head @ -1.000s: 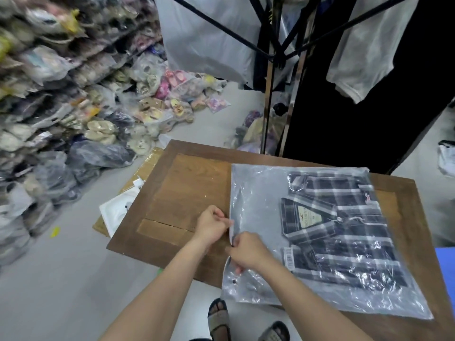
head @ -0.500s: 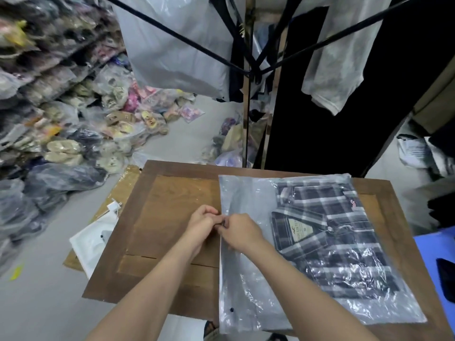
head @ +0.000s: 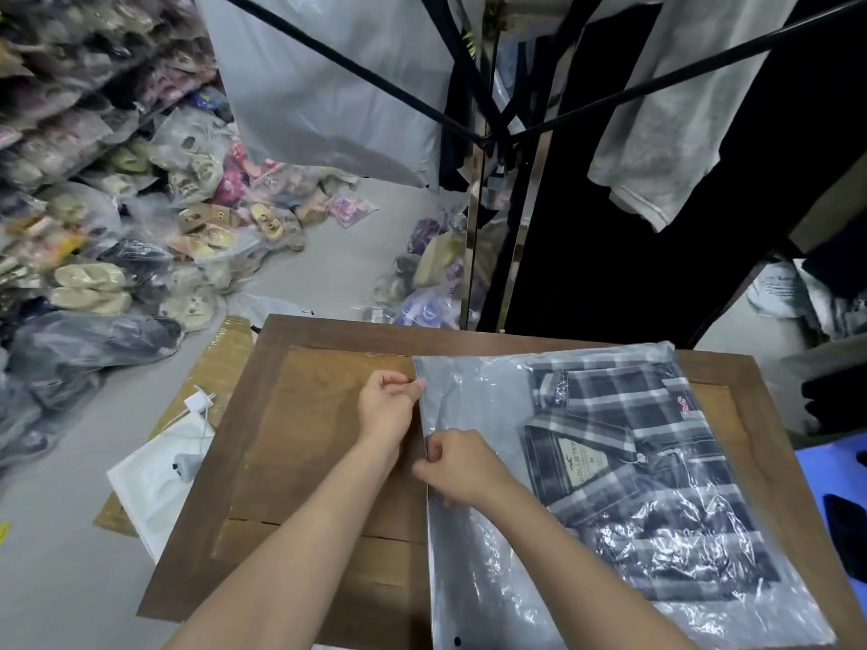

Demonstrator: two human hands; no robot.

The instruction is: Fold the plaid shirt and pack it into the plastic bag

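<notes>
The folded plaid shirt (head: 652, 466), dark with white checks and a cream label, lies inside the clear plastic bag (head: 474, 405) on the right half of the wooden table (head: 300, 443). My left hand (head: 387, 408) pinches the bag's left edge near its far corner. My right hand (head: 457, 466) pinches the same edge a little nearer to me, its forearm lying over the bag. The bag's near end hangs past the table's front edge.
Bagged shoes and sandals (head: 103, 218) pile up on shelves and floor at the left. A white tray (head: 155, 476) lies on cardboard beside the table. A metal rack pole (head: 474, 236) and hanging clothes (head: 666, 133) stand behind. A blue stool (head: 840, 490) is at the right.
My left hand has slid along the bag's left edge toward its far corner, away from my right hand. The camera view has shifted, with the table now lower in frame.
</notes>
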